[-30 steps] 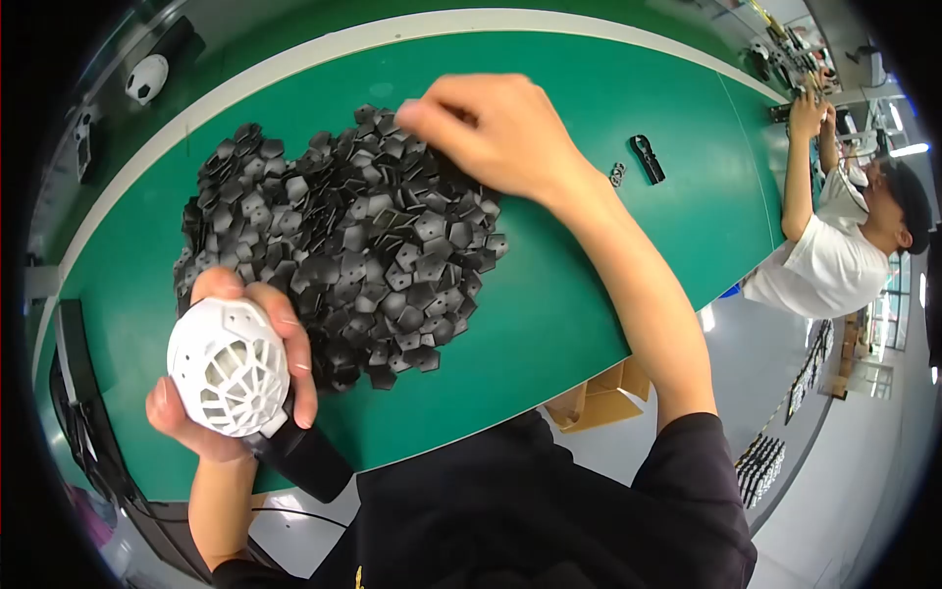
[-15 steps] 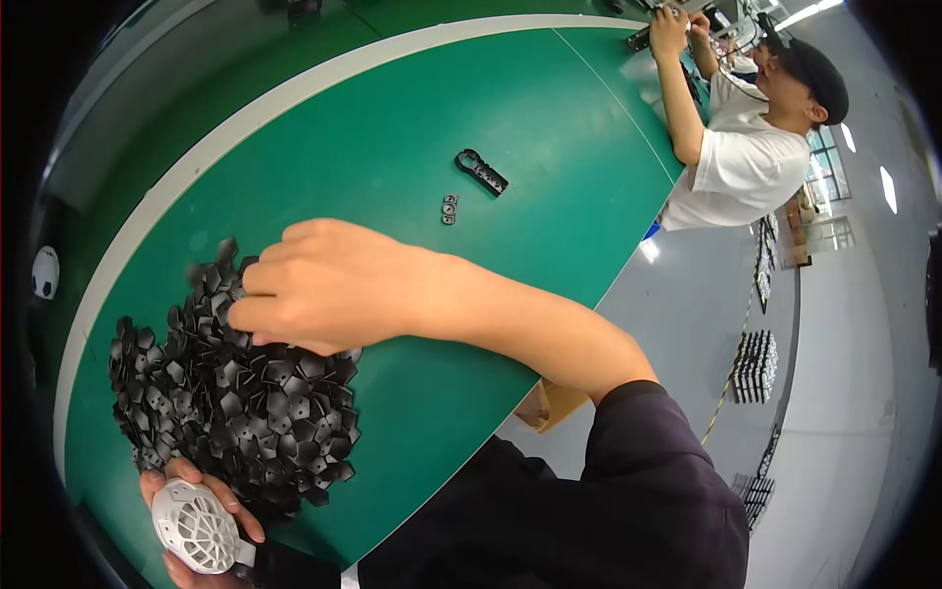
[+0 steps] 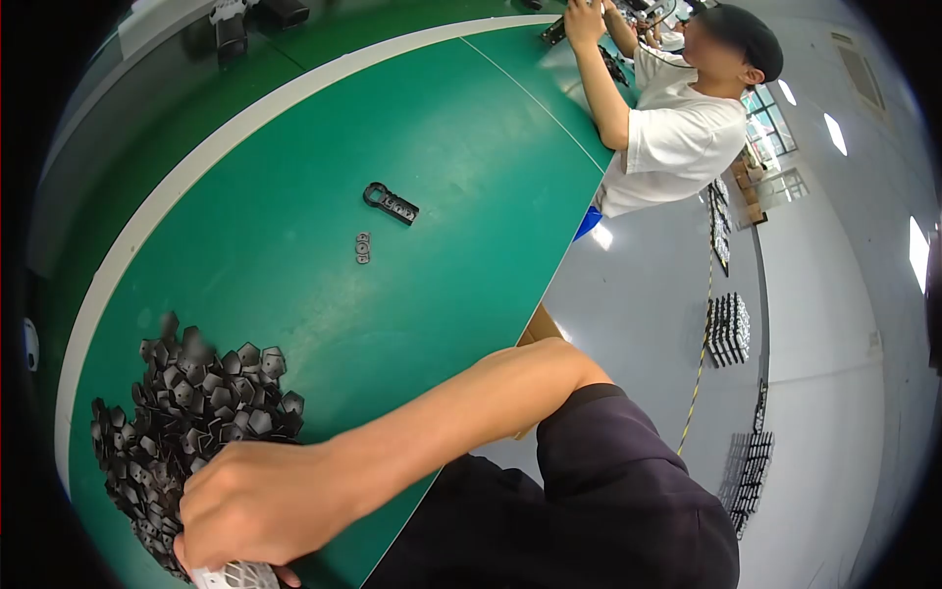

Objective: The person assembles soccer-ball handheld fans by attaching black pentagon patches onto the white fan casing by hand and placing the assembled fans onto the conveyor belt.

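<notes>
Near the bottom left, my right hand (image 3: pixel 263 503) is closed over the top of a white latticed shell (image 3: pixel 240 575); what its fingers hold, if anything, is hidden. My left hand (image 3: pixel 285 575), mostly covered by the right, shows only some fingers around the shell. A large heap of black pentagonal pieces (image 3: pixel 186 412) lies beside and beyond both hands. Farther up the green table (image 3: pixel 461 147) rest a black ring-ended part (image 3: pixel 392 204) and a small grey part (image 3: pixel 363 247).
At the upper right, a co-worker in a white shirt (image 3: pixel 682 142) works at the table's far end. A cardboard box (image 3: pixel 538 329) stands below the near table edge. Racks of parts (image 3: pixel 728 329) are on the floor at the right.
The view has swung right, so the table contents sit lower and farther left. My right hand has gone from the black heap to the white shell in my left hand.
</notes>
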`<state>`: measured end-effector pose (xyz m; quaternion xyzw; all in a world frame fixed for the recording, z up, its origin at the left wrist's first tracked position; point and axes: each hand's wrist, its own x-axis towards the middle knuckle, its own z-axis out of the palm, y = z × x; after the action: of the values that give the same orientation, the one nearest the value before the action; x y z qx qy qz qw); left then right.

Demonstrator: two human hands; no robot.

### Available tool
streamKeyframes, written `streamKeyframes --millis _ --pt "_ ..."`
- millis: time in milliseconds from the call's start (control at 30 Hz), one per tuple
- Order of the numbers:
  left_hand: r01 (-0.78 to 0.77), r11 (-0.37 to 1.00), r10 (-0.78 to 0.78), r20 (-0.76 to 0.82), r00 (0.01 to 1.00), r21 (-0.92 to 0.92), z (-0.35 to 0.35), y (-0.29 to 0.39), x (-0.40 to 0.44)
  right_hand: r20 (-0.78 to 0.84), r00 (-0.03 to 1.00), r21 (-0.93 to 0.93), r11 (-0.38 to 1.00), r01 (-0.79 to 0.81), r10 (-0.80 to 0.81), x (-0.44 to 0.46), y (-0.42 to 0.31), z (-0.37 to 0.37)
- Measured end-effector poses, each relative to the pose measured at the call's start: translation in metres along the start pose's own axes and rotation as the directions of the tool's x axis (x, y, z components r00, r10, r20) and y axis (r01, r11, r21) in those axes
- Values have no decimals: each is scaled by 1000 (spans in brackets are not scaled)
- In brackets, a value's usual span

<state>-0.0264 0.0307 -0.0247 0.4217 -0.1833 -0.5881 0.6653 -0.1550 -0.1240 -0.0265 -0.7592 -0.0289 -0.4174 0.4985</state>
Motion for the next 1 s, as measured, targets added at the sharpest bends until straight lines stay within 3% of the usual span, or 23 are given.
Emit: streamKeyframes --millis 67,100,167,200,233,300,400,700,967,1000 --pt "-99 972 115 -65 991 213 -21 -9 -7 -79 996 -53 998 40 -44 5 -4 3" --pt "-211 903 258 -79 963 375 -44 -16 -13 -156 983 -110 991 79 -96 8 -7 6" --pt "-413 600 574 -9 819 685 -89 -38 -19 -227 962 -163 980 116 -152 8 -8 8" --pt "-230 786 352 -109 930 574 -46 -17 -17 -178 972 -230 967 111 -154 6 -8 8" --pt "-14 902 95 -168 981 431 -27 -7 -15 -129 980 -298 948 109 -153 6 -7 8" --pt "3 893 97 -198 975 449 -31 -4 -14 -80 985 -368 923 110 -149 6 -6 10" --pt "43 870 102 -265 959 491 -35 -2 -14 -127 918 -449 847 285 -376 8 -6 16" --pt "58 882 64 -241 968 468 -23 3 -8 -113 944 -380 891 248 -311 7 -7 21" --pt "-34 929 124 -222 967 368 7 12 -2 -129 910 -346 878 331 -393 8 -16 24" --pt "-17 948 96 -234 967 317 5 13 -2 -117 895 -434 833 343 -430 9 -13 28"
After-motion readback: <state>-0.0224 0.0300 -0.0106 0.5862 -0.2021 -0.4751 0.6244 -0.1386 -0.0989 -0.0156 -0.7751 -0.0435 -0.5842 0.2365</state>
